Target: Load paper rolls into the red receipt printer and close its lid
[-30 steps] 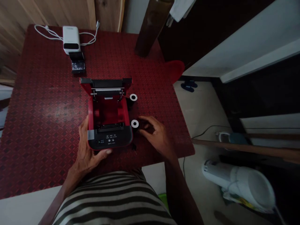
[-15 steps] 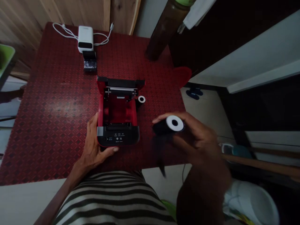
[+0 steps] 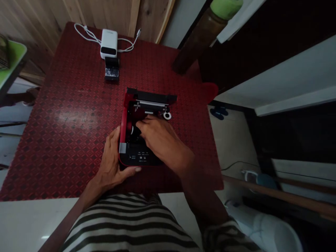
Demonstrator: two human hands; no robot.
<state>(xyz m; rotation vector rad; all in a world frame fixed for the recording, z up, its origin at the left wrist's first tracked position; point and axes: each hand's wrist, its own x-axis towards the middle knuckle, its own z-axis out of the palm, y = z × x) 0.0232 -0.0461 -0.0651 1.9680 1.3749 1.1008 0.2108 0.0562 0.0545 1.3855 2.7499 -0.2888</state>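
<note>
A red and black label printer point(image 3: 145, 159) stands on the red table with its lid point(image 3: 154, 96) raised. My left hand point(image 3: 111, 162) grips its front left corner, thumb along the front edge and fingers against the side. Inside the printer's red bay, my right hand point(image 3: 161, 141) has its fingers closed around a black ribbon roll point(image 3: 135, 133). Only the roll's left end with its white rim shows; the hand covers the rest. Just behind the right hand, a second dark roll shows its white end point(image 3: 167, 115) beside the printer.
Towards the back of the red table point(image 3: 76, 154) lie a white power bank point(image 3: 109, 43) with a looped cable and a small black case point(image 3: 112, 70). A tall brown bottle with a green lid point(image 3: 202, 38) stands at the back right. A red stool point(image 3: 210, 91) is beyond the right edge.
My right hand has moved left with the black ribbon roll, from beside the printer into its open bay. My left hand keeps its hold on the corner. The view has shifted slightly.
</note>
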